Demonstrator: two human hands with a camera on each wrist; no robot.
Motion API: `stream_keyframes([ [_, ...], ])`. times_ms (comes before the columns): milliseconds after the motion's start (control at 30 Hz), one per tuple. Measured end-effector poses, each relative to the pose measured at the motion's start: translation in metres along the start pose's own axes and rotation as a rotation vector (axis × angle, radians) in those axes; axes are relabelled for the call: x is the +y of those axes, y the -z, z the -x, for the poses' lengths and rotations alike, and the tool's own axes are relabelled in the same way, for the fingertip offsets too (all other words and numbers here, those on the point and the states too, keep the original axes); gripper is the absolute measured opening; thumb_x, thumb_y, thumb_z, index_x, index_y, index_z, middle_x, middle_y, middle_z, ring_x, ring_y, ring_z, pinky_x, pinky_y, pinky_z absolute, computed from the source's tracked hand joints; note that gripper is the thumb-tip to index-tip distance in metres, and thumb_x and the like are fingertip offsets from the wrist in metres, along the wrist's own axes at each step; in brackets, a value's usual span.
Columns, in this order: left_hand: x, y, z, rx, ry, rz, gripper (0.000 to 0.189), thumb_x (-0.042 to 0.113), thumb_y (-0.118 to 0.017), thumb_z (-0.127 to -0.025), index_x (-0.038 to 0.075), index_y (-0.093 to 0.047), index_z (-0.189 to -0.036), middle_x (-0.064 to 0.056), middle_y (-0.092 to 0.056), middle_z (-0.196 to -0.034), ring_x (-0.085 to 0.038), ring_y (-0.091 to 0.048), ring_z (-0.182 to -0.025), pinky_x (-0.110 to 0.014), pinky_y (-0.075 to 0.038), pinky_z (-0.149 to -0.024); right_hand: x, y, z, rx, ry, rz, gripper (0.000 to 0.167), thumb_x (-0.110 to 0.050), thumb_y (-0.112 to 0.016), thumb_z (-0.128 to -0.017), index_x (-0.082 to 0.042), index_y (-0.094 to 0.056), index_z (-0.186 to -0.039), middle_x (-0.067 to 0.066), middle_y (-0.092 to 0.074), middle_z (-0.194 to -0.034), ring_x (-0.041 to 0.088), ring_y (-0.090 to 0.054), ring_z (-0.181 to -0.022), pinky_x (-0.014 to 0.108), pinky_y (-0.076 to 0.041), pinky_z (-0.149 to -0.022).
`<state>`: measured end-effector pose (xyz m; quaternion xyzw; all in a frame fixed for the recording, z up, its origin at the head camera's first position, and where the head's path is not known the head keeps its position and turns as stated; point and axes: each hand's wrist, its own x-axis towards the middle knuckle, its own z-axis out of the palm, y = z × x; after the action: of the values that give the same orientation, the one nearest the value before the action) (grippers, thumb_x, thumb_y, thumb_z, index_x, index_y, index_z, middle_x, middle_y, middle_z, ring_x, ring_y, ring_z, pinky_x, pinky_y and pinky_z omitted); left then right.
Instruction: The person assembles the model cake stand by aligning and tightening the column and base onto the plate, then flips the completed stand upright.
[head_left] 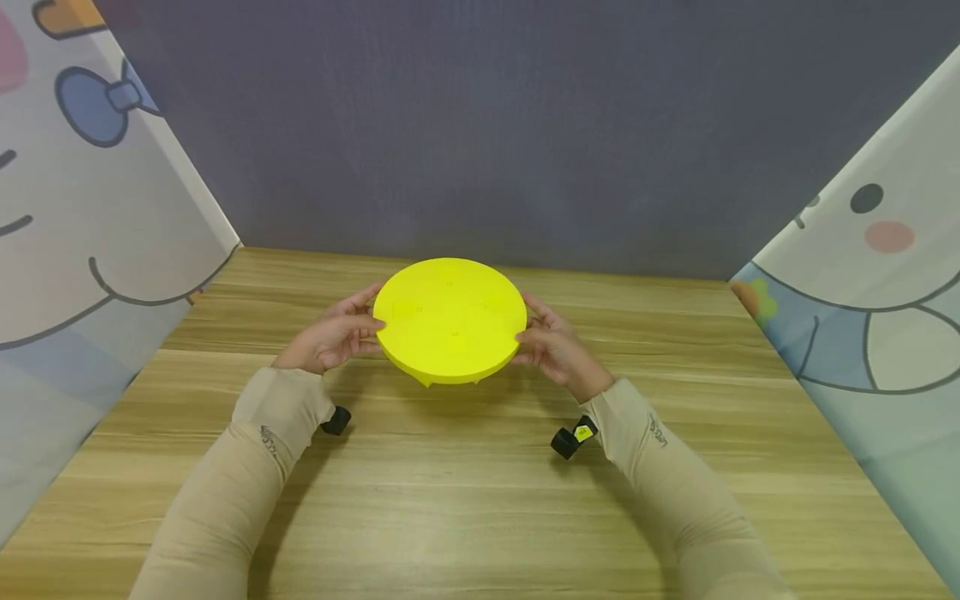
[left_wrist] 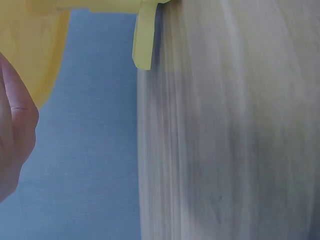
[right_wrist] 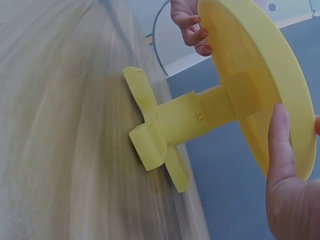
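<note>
A bright yellow pedestal stand with a round top [head_left: 450, 317] is upright in front of me in the head view. Beneath the top, the right wrist view shows its post [right_wrist: 182, 117], marked 33, and splayed feet [right_wrist: 147, 146] close to the wooden surface. My left hand [head_left: 333, 333] grips the left rim, thumb on the upper face. On the opposite side my right hand [head_left: 555, 346] holds the rim the same way. In the left wrist view, part of my left hand [left_wrist: 17, 125] shows beside the disc, with one foot [left_wrist: 144, 40] at the top.
The wood-grain table [head_left: 450, 517] spreads under both arms. A dark grey-blue panel [head_left: 480, 125] stands along its back edge. Cartoon-printed cloths [head_left: 90, 208] flank it on both sides. Small black devices [head_left: 566, 442] hang below the wrists.
</note>
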<state>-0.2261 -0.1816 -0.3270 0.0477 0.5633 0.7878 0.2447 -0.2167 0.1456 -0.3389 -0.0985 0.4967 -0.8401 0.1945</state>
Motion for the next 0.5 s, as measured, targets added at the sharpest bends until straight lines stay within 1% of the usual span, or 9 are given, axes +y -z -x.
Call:
stream_keyframes([
  [167,-0.0023,0.0006,-0.0004,0.017,0.013,-0.048,0.078,-0.012,-0.044,-0.093,0.014,-0.004,-0.155,-0.003,-0.059,-0.100,-0.012,-0.066,-0.080,-0.033,-0.057,-0.074,0.0030,0.0017,0.0010,-0.008,-0.009,0.000,0.079,0.022,-0.034,-0.087,-0.005,0.000,-0.154,0.007,-0.058,-0.102,0.017,-0.068,-0.073,0.029,-0.057,-0.058],
  [333,-0.0039,0.0015,-0.0001,0.016,0.011,-0.044,0.077,-0.011,-0.042,-0.093,0.013,-0.004,-0.155,-0.003,-0.060,-0.097,-0.013,-0.066,-0.079,-0.032,-0.057,-0.073,0.0046,0.0039,0.0001,-0.037,-0.009,-0.013,0.080,0.021,-0.033,-0.088,-0.005,0.004,-0.153,0.009,-0.057,-0.105,0.018,-0.068,-0.076,0.029,-0.057,-0.060],
  [433,-0.0049,0.0027,-0.0007,0.014,0.006,-0.031,0.076,-0.011,-0.042,-0.094,0.013,-0.003,-0.155,-0.003,-0.062,-0.094,-0.013,-0.067,-0.077,-0.033,-0.057,-0.073,0.0032,0.0036,0.0000,-0.014,-0.022,0.031,0.078,0.017,-0.036,-0.089,-0.006,0.000,-0.154,0.007,-0.058,-0.105,0.016,-0.067,-0.075,0.029,-0.057,-0.060],
  [500,-0.0055,0.0045,-0.0013,0.021,0.007,-0.048,0.074,-0.008,-0.041,-0.095,0.013,-0.003,-0.155,-0.002,-0.063,-0.094,-0.012,-0.067,-0.077,-0.034,-0.057,-0.073,0.0003,0.0043,-0.0007,0.026,-0.053,0.097,0.072,0.011,-0.038,-0.093,-0.008,-0.006,-0.155,0.005,-0.061,-0.103,0.014,-0.067,-0.074,0.031,-0.058,-0.064],
])
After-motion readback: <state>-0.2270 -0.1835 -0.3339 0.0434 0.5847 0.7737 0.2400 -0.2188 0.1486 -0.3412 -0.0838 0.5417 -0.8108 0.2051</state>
